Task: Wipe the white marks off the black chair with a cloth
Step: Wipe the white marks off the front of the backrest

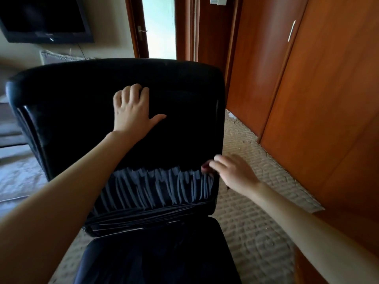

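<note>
The black chair (82, 95) fills the middle of the frame, its backrest facing us. Wooden wardrobe doors (317, 99) run down the right side, with beige carpet (256, 232) at lower right. White marks (160, 187) streak across the lower band of the backrest, centre frame. The left hand (133, 113) lies flat on the upper backrest, fingers spread. The right hand (233, 173) sits at the backrest's right edge, blurred, a reddish scrap (205, 168) at its fingertips; I can't tell whether it grips.
</note>
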Demonstrator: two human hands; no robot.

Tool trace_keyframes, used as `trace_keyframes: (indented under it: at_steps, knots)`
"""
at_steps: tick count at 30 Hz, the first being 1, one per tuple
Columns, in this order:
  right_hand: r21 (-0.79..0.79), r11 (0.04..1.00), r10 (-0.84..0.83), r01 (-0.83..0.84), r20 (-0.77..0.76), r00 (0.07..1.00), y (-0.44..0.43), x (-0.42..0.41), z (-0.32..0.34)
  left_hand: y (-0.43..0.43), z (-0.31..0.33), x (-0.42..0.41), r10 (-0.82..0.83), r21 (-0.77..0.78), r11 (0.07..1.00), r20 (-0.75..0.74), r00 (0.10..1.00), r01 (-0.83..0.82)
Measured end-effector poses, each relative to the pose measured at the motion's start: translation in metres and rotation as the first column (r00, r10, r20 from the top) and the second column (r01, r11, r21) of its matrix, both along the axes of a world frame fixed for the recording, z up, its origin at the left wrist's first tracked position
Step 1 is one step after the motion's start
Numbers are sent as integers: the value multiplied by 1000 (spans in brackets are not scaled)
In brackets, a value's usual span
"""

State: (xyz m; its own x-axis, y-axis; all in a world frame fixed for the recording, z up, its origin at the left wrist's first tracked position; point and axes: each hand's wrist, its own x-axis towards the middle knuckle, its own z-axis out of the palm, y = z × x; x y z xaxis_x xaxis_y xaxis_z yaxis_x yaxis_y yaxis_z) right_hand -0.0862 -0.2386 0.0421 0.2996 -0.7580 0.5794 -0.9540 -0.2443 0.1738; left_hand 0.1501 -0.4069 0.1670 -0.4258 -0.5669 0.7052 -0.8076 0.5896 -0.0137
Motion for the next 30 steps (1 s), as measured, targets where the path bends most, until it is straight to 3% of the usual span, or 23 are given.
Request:
trace_keyframes:
  at_steps: [4,8,11,14,18,24,30]
  knots:
    - [-179,979,-76,100,136,988,-25,-1,60,8,1,-31,-59,5,998,54,997,58]
    - [-239,959,-110,151,174,979,-31,6,44,6,-1,-37,-52,-15,999,49,997,52]
    - [-192,975,-72,114,212,975,-14,16,-6,5,-1,-37,-40,-23,999,49,998,41]
    - [-20,993,-102,114,312,945,9,26,-57,5,-1,-37,-32,-29,999,47,998,34]
    - [-6,1000,-17,18,160,987,15,27,-67,5,0,-36,-29,-24,999,54,998,30]
    - [-285,941,-127,185,211,969,-7,18,-21,3,-4,-37,-32,-32,999,41,999,33]
    - [-45,998,-51,53,39,998,12,20,-78,4,-5,-37,-40,-20,999,27,999,40]
